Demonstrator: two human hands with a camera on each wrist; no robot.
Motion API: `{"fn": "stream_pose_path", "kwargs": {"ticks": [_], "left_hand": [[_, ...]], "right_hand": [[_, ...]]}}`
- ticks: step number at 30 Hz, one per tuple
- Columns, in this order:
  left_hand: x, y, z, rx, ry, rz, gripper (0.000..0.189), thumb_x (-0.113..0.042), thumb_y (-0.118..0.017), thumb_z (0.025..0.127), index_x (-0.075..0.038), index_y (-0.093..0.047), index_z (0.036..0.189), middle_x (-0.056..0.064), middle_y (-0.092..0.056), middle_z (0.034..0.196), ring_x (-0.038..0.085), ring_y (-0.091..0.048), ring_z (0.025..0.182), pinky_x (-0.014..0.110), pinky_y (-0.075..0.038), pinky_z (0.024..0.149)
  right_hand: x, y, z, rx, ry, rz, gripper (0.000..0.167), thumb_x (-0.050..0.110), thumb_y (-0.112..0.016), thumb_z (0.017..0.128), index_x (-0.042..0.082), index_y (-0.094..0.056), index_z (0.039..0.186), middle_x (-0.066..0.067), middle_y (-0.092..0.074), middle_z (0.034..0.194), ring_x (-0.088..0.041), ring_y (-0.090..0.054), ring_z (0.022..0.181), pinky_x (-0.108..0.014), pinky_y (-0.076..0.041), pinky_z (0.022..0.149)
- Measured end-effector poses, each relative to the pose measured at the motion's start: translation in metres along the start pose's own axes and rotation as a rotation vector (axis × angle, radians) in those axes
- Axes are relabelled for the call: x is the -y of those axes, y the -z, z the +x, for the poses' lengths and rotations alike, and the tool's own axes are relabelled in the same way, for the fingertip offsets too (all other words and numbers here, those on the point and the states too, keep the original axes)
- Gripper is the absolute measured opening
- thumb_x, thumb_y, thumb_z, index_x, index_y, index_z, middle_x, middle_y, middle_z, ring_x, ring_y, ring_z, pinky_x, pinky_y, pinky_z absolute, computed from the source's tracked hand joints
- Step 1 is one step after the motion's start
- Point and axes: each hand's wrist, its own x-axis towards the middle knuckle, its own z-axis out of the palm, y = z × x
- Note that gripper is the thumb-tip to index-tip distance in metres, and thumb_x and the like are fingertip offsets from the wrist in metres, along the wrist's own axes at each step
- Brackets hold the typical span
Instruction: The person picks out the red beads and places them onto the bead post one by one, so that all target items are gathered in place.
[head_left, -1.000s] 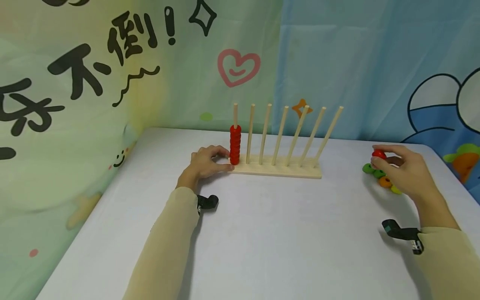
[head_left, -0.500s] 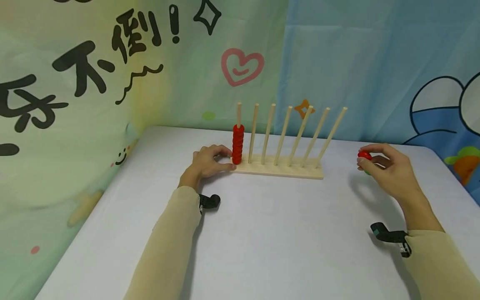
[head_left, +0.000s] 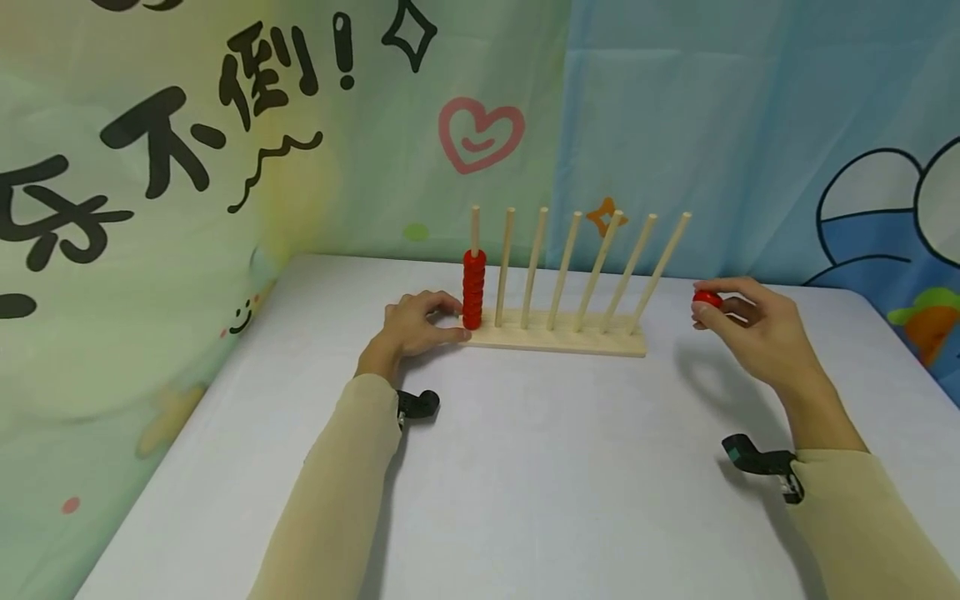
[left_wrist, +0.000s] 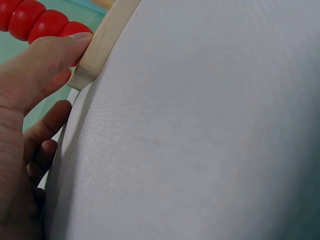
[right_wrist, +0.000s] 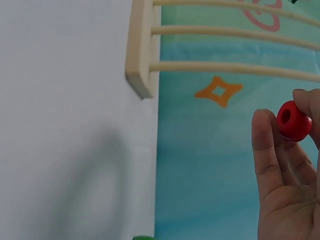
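Note:
A wooden peg rack [head_left: 555, 342] with a row of upright rods stands toward the back of the table. On its leftmost rod is a stack of red beads [head_left: 472, 290], with the rod's top showing above. My left hand [head_left: 415, 323] pinches the rack's left end, thumb at the front edge beside the lowest bead [left_wrist: 76, 29]. To the right of the rack and above the table, my right hand [head_left: 765, 337] holds one red bead [right_wrist: 295, 122] between thumb and fingers. The bead's hole shows in the right wrist view.
A bit of a green bead [right_wrist: 143, 238] shows at the bottom of the right wrist view. In the head view my right hand hides that area. The white table [head_left: 570, 467] meets a printed cloth backdrop [head_left: 645, 125] behind the rack. Black wrist cameras [head_left: 757, 458] stick out from both sleeves.
My right hand has carried the red bead leftward from beside the green, orange and yellow beads, which it now covers in the head view. The left hand stays on the rack's end.

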Motion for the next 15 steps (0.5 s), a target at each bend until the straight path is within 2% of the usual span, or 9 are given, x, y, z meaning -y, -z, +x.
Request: {"fn": "stream_pose_path", "kwargs": {"ticks": [6, 9, 15], "left_hand": [[0.0, 0.0, 0.0, 0.001, 0.001, -0.002, 0.045, -0.053, -0.075, 0.078, -0.03, -0.065, 0.116, -0.007, -0.062, 0.121, 0.021, -0.045, 0.117, 0.049, -0.024, 0.1], [0.0, -0.001, 0.0, 0.003, -0.001, 0.0, 0.046, -0.053, -0.074, 0.078, -0.031, -0.065, 0.116, -0.008, -0.062, 0.122, 0.021, -0.046, 0.117, 0.049, -0.024, 0.1], [-0.002, 0.0, -0.002, 0.0, 0.001, -0.019, 0.045, -0.051, -0.075, 0.078, -0.029, -0.065, 0.116, -0.007, -0.063, 0.121, 0.022, -0.046, 0.117, 0.049, -0.023, 0.101]], "right_hand": [[0.011, -0.006, 0.0, 0.0, 0.05, 0.016, 0.03, -0.008, -0.063, 0.091, -0.006, -0.063, 0.12, -0.012, -0.056, 0.107, -0.008, -0.068, 0.086, -0.014, -0.051, 0.079], [0.017, -0.01, 0.0, 0.005, 0.082, 0.052, 0.029, -0.011, -0.063, 0.089, -0.008, -0.063, 0.118, -0.013, -0.056, 0.104, -0.012, -0.068, 0.084, -0.016, -0.052, 0.079], [0.025, -0.017, 0.004, 0.031, 0.141, 0.114, 0.027, -0.015, -0.063, 0.087, -0.012, -0.063, 0.115, -0.015, -0.056, 0.102, -0.012, -0.067, 0.083, -0.019, -0.053, 0.079]]}}
